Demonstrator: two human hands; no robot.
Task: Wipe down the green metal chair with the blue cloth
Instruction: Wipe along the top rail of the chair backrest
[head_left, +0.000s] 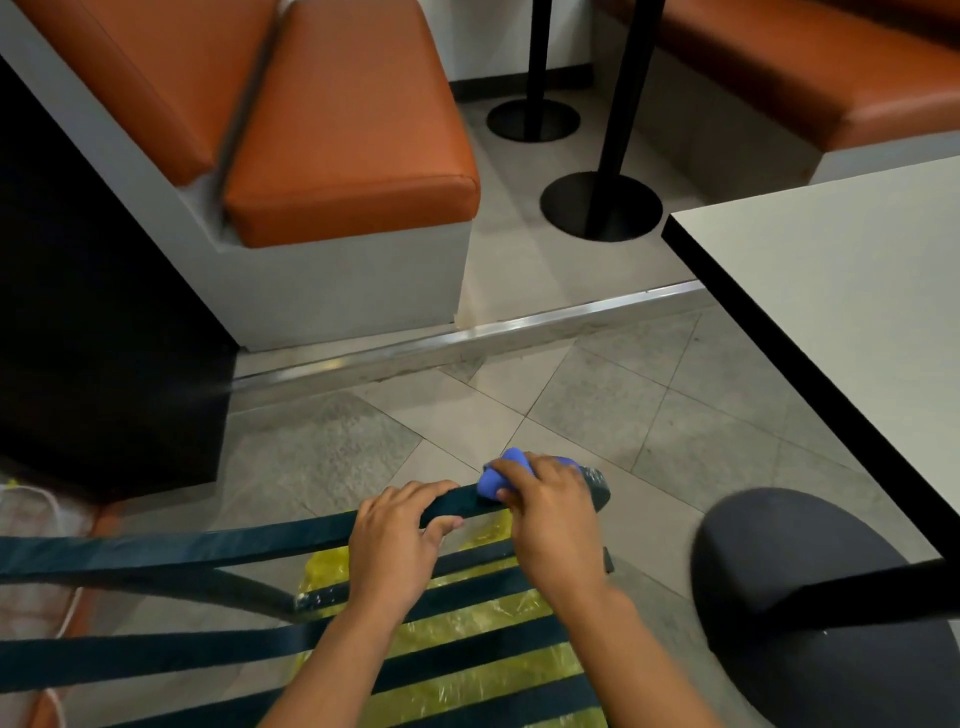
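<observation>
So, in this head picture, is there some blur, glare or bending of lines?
Head view: the wide lens bows the white table edge; glare streaks the metal floor strip; the left hand, right hand and blue cloth look slightly soft; the left side is in deep shadow.

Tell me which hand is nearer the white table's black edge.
Right. The right hand presses the blue cloth onto the green chair's top rail at the end toward the white table; the left hand grips the rail farther from it.

My two hands, left (397, 540) and right (550, 525), one blue cloth (501, 475), one green chair (208, 545), two orange cushions (353, 135), three black pedestal bases (600, 205), one white table (841, 291)
</observation>
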